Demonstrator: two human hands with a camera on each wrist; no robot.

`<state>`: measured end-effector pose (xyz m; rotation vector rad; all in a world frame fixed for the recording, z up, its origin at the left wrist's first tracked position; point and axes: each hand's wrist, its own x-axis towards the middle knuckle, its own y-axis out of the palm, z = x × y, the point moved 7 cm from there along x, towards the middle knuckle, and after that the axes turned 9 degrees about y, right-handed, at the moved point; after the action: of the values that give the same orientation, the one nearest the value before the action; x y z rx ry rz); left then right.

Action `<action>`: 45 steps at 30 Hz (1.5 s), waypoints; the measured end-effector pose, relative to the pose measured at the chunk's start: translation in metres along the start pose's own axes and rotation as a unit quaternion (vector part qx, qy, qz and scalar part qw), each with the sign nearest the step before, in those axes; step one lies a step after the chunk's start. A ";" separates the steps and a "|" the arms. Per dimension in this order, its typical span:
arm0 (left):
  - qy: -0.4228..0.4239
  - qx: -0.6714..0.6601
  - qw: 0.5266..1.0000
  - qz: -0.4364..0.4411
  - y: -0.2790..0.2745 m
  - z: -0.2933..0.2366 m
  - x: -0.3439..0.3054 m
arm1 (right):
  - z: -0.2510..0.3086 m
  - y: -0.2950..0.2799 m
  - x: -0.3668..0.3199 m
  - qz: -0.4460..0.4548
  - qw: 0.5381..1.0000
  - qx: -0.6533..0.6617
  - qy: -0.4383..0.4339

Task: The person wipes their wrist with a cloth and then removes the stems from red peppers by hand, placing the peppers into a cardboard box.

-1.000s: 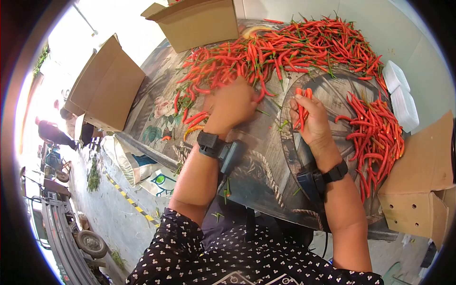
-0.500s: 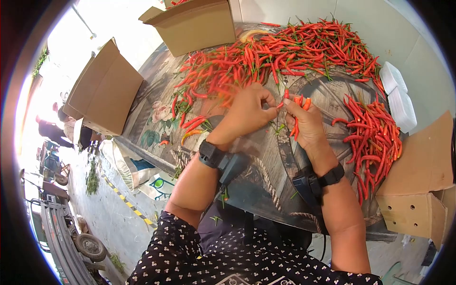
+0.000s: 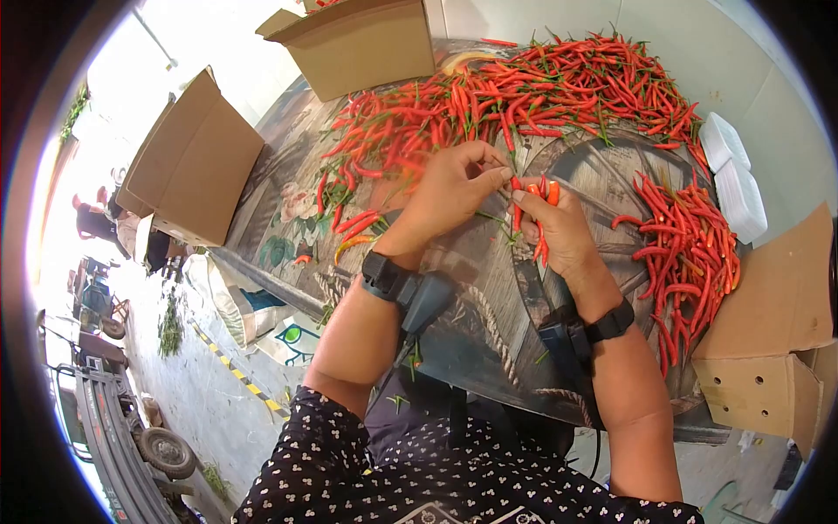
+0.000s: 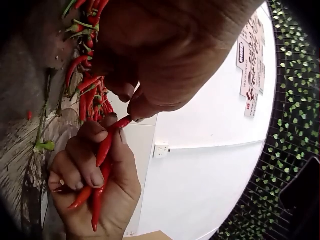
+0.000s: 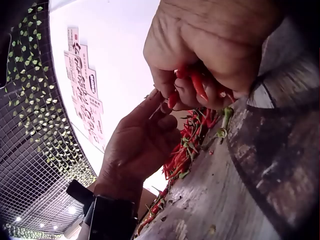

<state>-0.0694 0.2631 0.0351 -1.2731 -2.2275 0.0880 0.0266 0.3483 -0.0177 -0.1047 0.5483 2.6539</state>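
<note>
Slim red chillies [image 4: 104, 147] sit clamped in curled grip of R hand [image 3: 566, 234] above wood-print desk [image 3: 489, 262], one's end pinched by L hand [image 3: 447, 196], clear in L-wrist cam, small in head cam.

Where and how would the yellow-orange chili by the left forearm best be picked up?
Probably by a thumb-and-finger pinch across its middle, reaching down from above on the side nearest the person. The yellow-orange chili is slim, bowed and lying flat, with red chilies close along its far side, so the near side looks freer.
</note>
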 end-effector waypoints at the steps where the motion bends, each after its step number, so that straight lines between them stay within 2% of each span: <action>1: -0.001 0.000 1.000 0.001 0.000 0.000 0.000 | 0.000 0.000 -0.001 -0.007 1.000 -0.003 -0.002; 7: 0.017 -0.016 1.000 0.011 0.004 0.003 -0.001 | 0.000 0.001 0.000 -0.005 1.000 -0.008 -0.012; 10: 0.023 0.018 0.999 0.035 0.004 0.003 -0.001 | 0.001 0.004 -0.002 0.000 1.000 -0.012 -0.014; 12: -0.065 -0.045 0.995 0.055 0.006 0.011 -0.004 | 0.000 0.004 -0.002 0.004 1.000 -0.009 -0.013; 13: -0.065 -0.045 0.995 0.055 0.007 0.012 -0.004 | 0.000 0.004 -0.001 0.007 0.999 -0.028 -0.022; 15: -0.104 -0.175 0.978 0.046 0.011 0.018 -0.007 | 0.001 0.003 -0.001 0.011 0.998 -0.048 -0.031; 18: -0.155 -0.245 0.955 0.057 0.013 0.015 -0.011 | 0.001 0.005 -0.002 0.030 0.998 -0.055 -0.029; 19: -0.155 -0.245 0.955 0.057 0.013 0.015 -0.011 | 0.002 0.006 -0.002 0.033 0.997 -0.062 -0.037; 21: -0.132 -0.338 0.931 0.044 0.018 0.008 -0.009 | 0.004 0.007 -0.003 0.038 0.996 -0.069 -0.046; 24: -0.152 -0.291 0.945 -0.002 0.014 0.015 -0.011 | 0.008 0.005 -0.001 0.013 0.995 -0.090 -0.048; 26: -0.125 -0.309 0.943 -0.012 0.009 0.046 -0.008 | 0.004 -0.008 0.005 -0.008 0.999 0.032 -0.040; 27: -0.105 -0.330 0.938 -0.019 0.005 0.053 -0.005 | 0.004 -0.012 0.007 -0.002 0.999 0.025 -0.044; 28: -0.096 -0.331 0.938 -0.025 0.000 0.047 -0.002 | 0.005 -0.023 0.008 -0.015 0.994 0.104 -0.043; 30: -0.173 -0.137 0.974 -0.057 -0.014 0.050 -0.003 | 0.006 -0.038 0.011 -0.019 0.972 0.228 -0.048; 31: -0.166 -0.140 0.974 -0.067 -0.014 0.046 0.002 | 0.006 -0.038 0.013 -0.012 0.974 0.219 -0.048; 32: -0.140 -0.005 0.989 -0.040 -0.016 0.040 0.010 | 0.006 -0.041 0.015 -0.025 0.971 0.230 -0.058; 33: -0.113 0.132 0.985 -0.013 -0.017 0.034 0.018 | 0.004 -0.043 0.017 -0.038 0.967 0.242 -0.068; 34: -0.112 0.131 0.985 -0.022 -0.016 0.039 0.025 | 0.003 -0.044 0.019 -0.046 0.967 0.239 -0.069; 35: 0.027 0.254 0.967 -0.007 -0.010 0.028 0.038 | 0.002 -0.043 0.020 -0.041 0.969 0.235 -0.068; 36: 0.164 0.370 0.914 0.009 0.002 0.018 0.045 | 0.001 -0.044 0.021 -0.042 0.970 0.231 -0.066; 37: 0.166 0.372 0.913 0.005 0.008 0.018 0.052 | 0.001 -0.045 0.021 -0.045 0.970 0.228 -0.066; 39: 0.057 0.471 0.879 0.047 0.019 0.036 0.068 | 0.002 -0.045 0.020 -0.027 0.971 0.229 -0.067; 43: 0.063 0.530 0.842 0.085 0.032 0.051 0.086 | 0.003 -0.045 0.019 -0.036 0.967 0.242 -0.068; 45: 0.034 0.583 0.804 0.117 0.036 0.073 0.092 | -0.001 -0.047 0.020 -0.050 0.964 0.257 -0.053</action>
<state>-0.1143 0.3732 0.0028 -0.7530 -1.3952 1.2612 0.0281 0.3952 -0.0387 0.1598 1.1370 2.3189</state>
